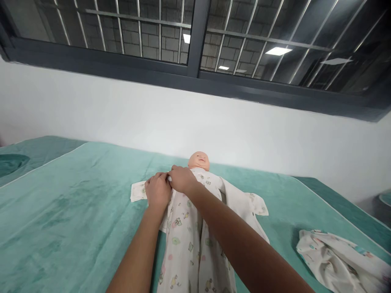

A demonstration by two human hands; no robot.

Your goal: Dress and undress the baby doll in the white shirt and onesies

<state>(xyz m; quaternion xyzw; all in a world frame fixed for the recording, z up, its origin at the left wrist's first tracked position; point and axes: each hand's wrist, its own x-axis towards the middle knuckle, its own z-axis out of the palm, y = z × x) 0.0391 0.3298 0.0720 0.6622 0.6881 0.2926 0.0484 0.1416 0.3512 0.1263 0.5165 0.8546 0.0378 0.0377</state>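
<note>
Left hand (158, 190) and right hand (182, 179) sit together, clamped on the printed white garment (181, 228) beside the doll (198, 161).

White printed fabric garment (180, 234): lower end past bottom edge. Bald pinkish doll (199, 161): torso covered. Bare left hand (158, 189), bare right hand (182, 179): grip unclear. Crumpled white patterned cloth (339, 254): cut off right.

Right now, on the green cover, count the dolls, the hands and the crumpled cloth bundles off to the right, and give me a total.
Doll: 1
Left hand and right hand: 2
Crumpled bundle: 1
Total: 4
</note>
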